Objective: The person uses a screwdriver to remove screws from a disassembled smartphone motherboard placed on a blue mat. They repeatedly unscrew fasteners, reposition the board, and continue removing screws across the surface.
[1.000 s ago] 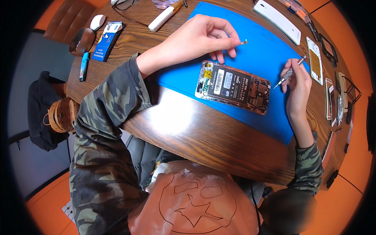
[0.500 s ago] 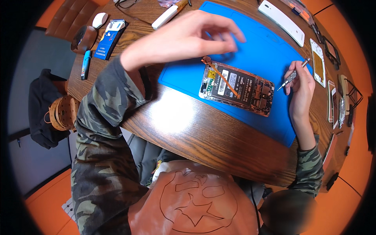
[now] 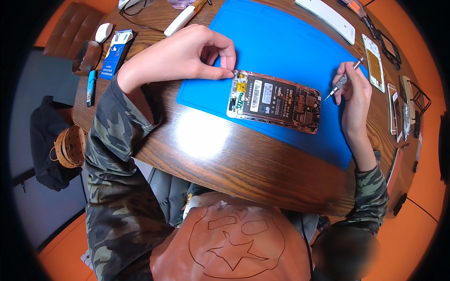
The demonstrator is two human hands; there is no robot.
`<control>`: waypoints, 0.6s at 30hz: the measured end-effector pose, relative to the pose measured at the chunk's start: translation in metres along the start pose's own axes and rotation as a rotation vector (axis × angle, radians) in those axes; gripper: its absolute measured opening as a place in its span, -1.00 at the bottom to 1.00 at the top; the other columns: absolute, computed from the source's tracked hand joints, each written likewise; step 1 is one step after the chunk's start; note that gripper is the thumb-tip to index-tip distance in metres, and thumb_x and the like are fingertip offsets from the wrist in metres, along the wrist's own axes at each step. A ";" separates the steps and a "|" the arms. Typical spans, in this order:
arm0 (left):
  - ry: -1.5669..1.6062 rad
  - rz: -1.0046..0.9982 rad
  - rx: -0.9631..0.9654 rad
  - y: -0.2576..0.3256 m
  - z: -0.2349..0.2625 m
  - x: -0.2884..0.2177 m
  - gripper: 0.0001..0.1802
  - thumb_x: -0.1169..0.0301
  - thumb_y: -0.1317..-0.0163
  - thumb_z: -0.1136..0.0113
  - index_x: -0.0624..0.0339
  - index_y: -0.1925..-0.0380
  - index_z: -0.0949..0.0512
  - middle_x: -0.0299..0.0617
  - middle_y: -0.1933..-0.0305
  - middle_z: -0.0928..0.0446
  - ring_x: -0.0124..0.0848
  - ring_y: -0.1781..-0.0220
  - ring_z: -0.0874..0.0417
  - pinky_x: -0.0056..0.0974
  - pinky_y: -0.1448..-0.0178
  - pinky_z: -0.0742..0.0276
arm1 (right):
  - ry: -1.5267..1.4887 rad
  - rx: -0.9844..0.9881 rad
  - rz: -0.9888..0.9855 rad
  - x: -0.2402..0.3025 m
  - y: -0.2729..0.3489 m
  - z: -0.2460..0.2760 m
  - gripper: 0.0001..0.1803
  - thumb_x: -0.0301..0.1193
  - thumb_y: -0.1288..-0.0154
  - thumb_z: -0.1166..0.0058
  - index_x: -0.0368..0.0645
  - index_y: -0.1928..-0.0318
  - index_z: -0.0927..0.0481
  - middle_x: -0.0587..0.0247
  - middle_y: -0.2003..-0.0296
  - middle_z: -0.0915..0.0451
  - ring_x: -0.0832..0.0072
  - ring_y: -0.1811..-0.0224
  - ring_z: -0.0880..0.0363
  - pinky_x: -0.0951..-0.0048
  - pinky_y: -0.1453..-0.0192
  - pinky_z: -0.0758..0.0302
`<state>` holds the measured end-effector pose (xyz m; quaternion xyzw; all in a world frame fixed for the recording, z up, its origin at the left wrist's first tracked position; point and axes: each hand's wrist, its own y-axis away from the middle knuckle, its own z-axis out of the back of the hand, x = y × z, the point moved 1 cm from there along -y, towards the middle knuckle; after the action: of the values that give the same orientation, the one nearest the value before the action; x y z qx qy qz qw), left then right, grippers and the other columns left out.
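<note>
Fingers of the left hand (image 3: 187,52) met the thumb at the upper-left corner of the opened phone (image 3: 275,100) on the blue mat (image 3: 281,42) — whether they gripped a part could not be told — while the right hand (image 3: 355,96) clamped a screwdriver (image 3: 335,89)

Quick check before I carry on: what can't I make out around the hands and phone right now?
- Head view: whether the left hand pinches a small part at the opened phone's corner; its fingers hide that.
- Head view: bit shape of the screwdriver in the right hand; too small.
- Head view: phone's underside; hidden by the phone itself.
- Head view: white panel's far end; top edge cuts it off.
</note>
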<state>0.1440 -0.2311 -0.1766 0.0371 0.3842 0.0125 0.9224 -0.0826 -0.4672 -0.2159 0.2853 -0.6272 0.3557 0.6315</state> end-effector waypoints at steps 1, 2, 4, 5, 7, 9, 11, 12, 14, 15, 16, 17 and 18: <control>-0.006 -0.028 -0.012 0.000 -0.001 -0.002 -0.82 0.34 -0.23 -0.38 0.19 0.25 -0.69 -0.30 0.28 -0.61 -0.51 0.28 -0.54 -0.39 0.18 -0.48 | 0.001 -0.005 -0.004 0.000 0.000 0.000 -0.66 -0.17 -0.55 0.08 -0.16 0.27 -0.52 0.39 0.58 -0.46 0.73 0.64 -0.34 0.70 0.60 -0.21; 0.019 -0.003 -0.043 -0.001 -0.003 -0.003 -0.84 0.37 -0.20 -0.39 0.19 0.29 -0.68 -0.27 0.26 -0.63 -0.49 0.28 -0.57 -0.37 0.11 -0.51 | 0.004 -0.005 -0.003 0.000 0.000 0.000 -0.66 -0.16 -0.55 0.08 -0.16 0.27 -0.53 0.39 0.57 -0.47 0.73 0.63 -0.35 0.70 0.60 -0.21; -0.017 -0.079 -0.092 -0.002 -0.009 -0.006 -0.86 0.39 -0.19 -0.38 0.20 0.32 -0.67 -0.24 0.25 -0.64 -0.43 0.25 -0.60 -0.34 0.06 -0.52 | 0.007 0.002 0.005 0.000 0.000 -0.001 -0.65 -0.15 -0.55 0.08 -0.16 0.27 -0.53 0.39 0.57 -0.47 0.73 0.63 -0.36 0.70 0.60 -0.21; -0.045 -0.137 -0.130 -0.003 -0.012 -0.008 -0.87 0.40 -0.18 -0.38 0.20 0.34 -0.67 -0.23 0.24 -0.64 -0.40 0.24 -0.61 -0.32 0.03 -0.53 | 0.007 0.004 0.006 0.000 0.000 -0.001 -0.65 -0.15 -0.55 0.08 -0.16 0.27 -0.53 0.39 0.57 -0.47 0.73 0.63 -0.36 0.70 0.60 -0.21; -0.211 -0.238 -0.186 -0.004 -0.018 -0.011 -0.91 0.43 -0.16 -0.37 0.19 0.38 -0.66 -0.20 0.26 -0.63 -0.26 0.21 -0.63 -0.24 0.00 -0.55 | 0.006 -0.002 -0.005 0.001 0.000 -0.001 -0.65 -0.15 -0.55 0.07 -0.16 0.27 -0.53 0.39 0.57 -0.48 0.74 0.63 -0.36 0.70 0.60 -0.21; -0.364 -0.325 -0.243 -0.004 -0.020 -0.013 -0.90 0.43 -0.12 -0.39 0.19 0.40 -0.66 -0.24 0.26 -0.63 -0.28 0.22 -0.62 -0.25 0.03 -0.54 | 0.010 -0.002 -0.008 0.001 0.000 0.000 -0.65 -0.15 -0.55 0.07 -0.16 0.27 -0.53 0.39 0.57 -0.48 0.74 0.63 -0.36 0.70 0.60 -0.21; -0.421 -0.356 -0.275 -0.004 -0.020 -0.015 -0.90 0.44 -0.09 -0.40 0.18 0.41 -0.65 -0.26 0.26 -0.63 -0.29 0.23 -0.61 -0.25 0.07 -0.53 | 0.014 0.009 0.000 0.001 0.000 0.000 -0.65 -0.15 -0.55 0.07 -0.16 0.27 -0.53 0.39 0.57 -0.48 0.74 0.63 -0.36 0.70 0.60 -0.21; -0.462 -0.381 -0.305 -0.004 -0.020 -0.016 -0.89 0.45 -0.08 -0.40 0.18 0.42 -0.65 -0.27 0.27 -0.63 -0.30 0.24 -0.61 -0.25 0.09 -0.52 | 0.020 0.003 -0.004 0.001 0.000 0.000 -0.65 -0.15 -0.55 0.07 -0.16 0.27 -0.53 0.39 0.57 -0.48 0.74 0.63 -0.36 0.70 0.60 -0.21; -0.473 -0.404 -0.346 -0.004 -0.021 -0.018 -0.91 0.45 -0.08 -0.34 0.18 0.46 -0.59 -0.24 0.37 -0.55 -0.24 0.30 -0.57 -0.22 0.15 -0.48 | 0.028 -0.002 -0.002 0.001 0.000 0.000 -0.65 -0.16 -0.55 0.07 -0.16 0.27 -0.54 0.39 0.58 -0.48 0.74 0.64 -0.36 0.70 0.60 -0.21; -0.485 -0.419 -0.373 -0.004 -0.022 -0.018 -0.91 0.45 -0.08 -0.31 0.17 0.49 -0.57 -0.22 0.43 -0.51 -0.22 0.33 -0.55 -0.20 0.18 -0.46 | 0.028 -0.002 -0.001 0.001 0.000 0.000 -0.65 -0.16 -0.55 0.07 -0.16 0.27 -0.54 0.39 0.58 -0.48 0.74 0.64 -0.36 0.70 0.60 -0.21; -0.491 -0.422 -0.383 -0.003 -0.023 -0.019 -0.90 0.46 -0.08 -0.31 0.17 0.49 -0.56 -0.22 0.43 -0.51 -0.22 0.33 -0.54 -0.20 0.18 -0.46 | 0.028 -0.002 0.000 0.001 0.000 -0.001 -0.65 -0.15 -0.55 0.07 -0.16 0.27 -0.54 0.39 0.58 -0.48 0.74 0.64 -0.36 0.70 0.60 -0.20; -0.497 -0.425 -0.394 -0.003 -0.024 -0.019 -0.90 0.46 -0.08 -0.31 0.18 0.49 -0.56 -0.22 0.43 -0.51 -0.21 0.34 -0.54 -0.19 0.19 -0.46 | 0.028 -0.002 0.005 0.001 0.000 -0.001 -0.65 -0.15 -0.55 0.07 -0.16 0.27 -0.54 0.39 0.58 -0.47 0.74 0.64 -0.35 0.70 0.61 -0.20; -0.503 -0.428 -0.404 -0.003 -0.024 -0.019 -0.90 0.46 -0.07 -0.31 0.18 0.50 -0.55 -0.23 0.44 -0.50 -0.21 0.35 -0.53 -0.19 0.19 -0.46 | 0.028 -0.004 0.000 0.000 0.000 -0.001 -0.65 -0.15 -0.55 0.07 -0.16 0.27 -0.54 0.39 0.58 -0.48 0.74 0.64 -0.36 0.70 0.61 -0.20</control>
<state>0.1136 -0.2337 -0.1803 -0.2247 0.1349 -0.1143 0.9583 -0.0823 -0.4664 -0.2155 0.2790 -0.6192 0.3583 0.6406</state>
